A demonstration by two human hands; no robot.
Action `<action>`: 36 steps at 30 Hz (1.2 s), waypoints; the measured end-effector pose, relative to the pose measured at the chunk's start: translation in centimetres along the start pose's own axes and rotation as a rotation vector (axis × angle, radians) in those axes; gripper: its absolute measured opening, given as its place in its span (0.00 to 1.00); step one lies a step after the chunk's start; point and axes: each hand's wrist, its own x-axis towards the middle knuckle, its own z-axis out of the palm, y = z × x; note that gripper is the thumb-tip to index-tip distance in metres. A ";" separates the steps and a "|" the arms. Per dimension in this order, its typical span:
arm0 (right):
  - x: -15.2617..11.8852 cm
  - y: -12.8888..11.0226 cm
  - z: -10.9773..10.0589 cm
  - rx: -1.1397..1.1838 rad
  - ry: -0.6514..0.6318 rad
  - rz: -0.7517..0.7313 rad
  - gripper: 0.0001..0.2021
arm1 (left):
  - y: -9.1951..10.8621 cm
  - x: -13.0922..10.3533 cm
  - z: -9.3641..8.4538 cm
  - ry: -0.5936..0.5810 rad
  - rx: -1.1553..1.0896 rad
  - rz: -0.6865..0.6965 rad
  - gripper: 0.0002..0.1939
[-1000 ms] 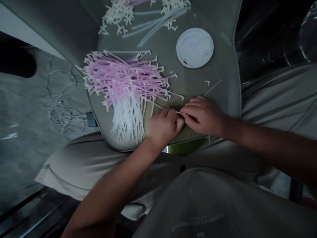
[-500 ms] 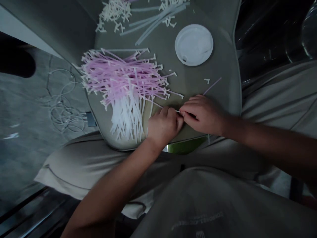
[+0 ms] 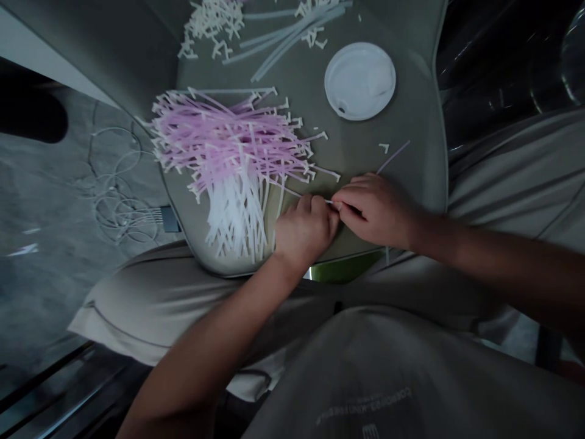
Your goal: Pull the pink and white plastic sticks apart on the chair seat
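No word could be read with certainty. The grey shirt [image 3: 365, 360] of the seated person bore a line of small, pale capital letters [image 3: 364, 405] across its front, slanting slightly and too blurred and dim to spell out. Near the lower edge of the view, a pale block-shaped mark [image 3: 370, 431] stood on the same shirt, partly cut off, its form too unclear to tell as letter or logo.
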 end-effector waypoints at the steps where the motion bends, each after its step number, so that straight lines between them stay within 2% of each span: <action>1: 0.0 0.0 0.0 -0.004 0.002 -0.006 0.12 | 0.0 0.0 0.0 0.005 0.009 0.006 0.15; 7: -0.2 0.2 0.4 -0.016 0.050 -0.001 0.11 | 0.1 0.0 -0.2 0.012 0.013 0.001 0.15; 17: -0.2 0.0 0.6 -0.005 0.080 0.036 0.12 | 0.2 0.0 -0.4 -0.061 -0.043 -0.041 0.16; 36: -0.3 0.5 0.5 0.011 0.061 -0.041 0.11 | 0.0 -0.1 0.0 -0.005 -0.009 0.013 0.16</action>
